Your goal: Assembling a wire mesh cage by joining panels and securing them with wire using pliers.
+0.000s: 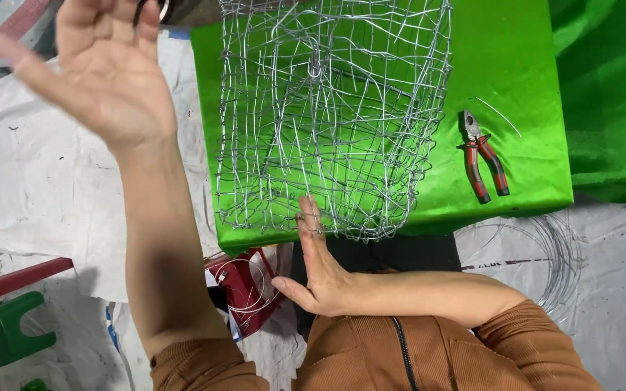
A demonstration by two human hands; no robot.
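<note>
Wire basket (pixel 331 119) on green table (pixel 523 72) | right hand (pixel 316 264) flat, fingertips touching rim | left hand (pixel 103 69) spread, raised

The person is wearing a rust-brown ribbed top (pixel 371 355) with a dark zipper (pixel 402 352) running down the middle of the chest. Both sleeves are sitting pushed up near the elbows, leaving the forearms bare; the ribbing is showing as fine lines along the cuffs. The left hand (pixel 106 69) and the right hand (pixel 320 264) are wearing no gloves, and no watch or bracelet is showing at either wrist. Whether a ring is sitting on any finger cannot be told.
</note>
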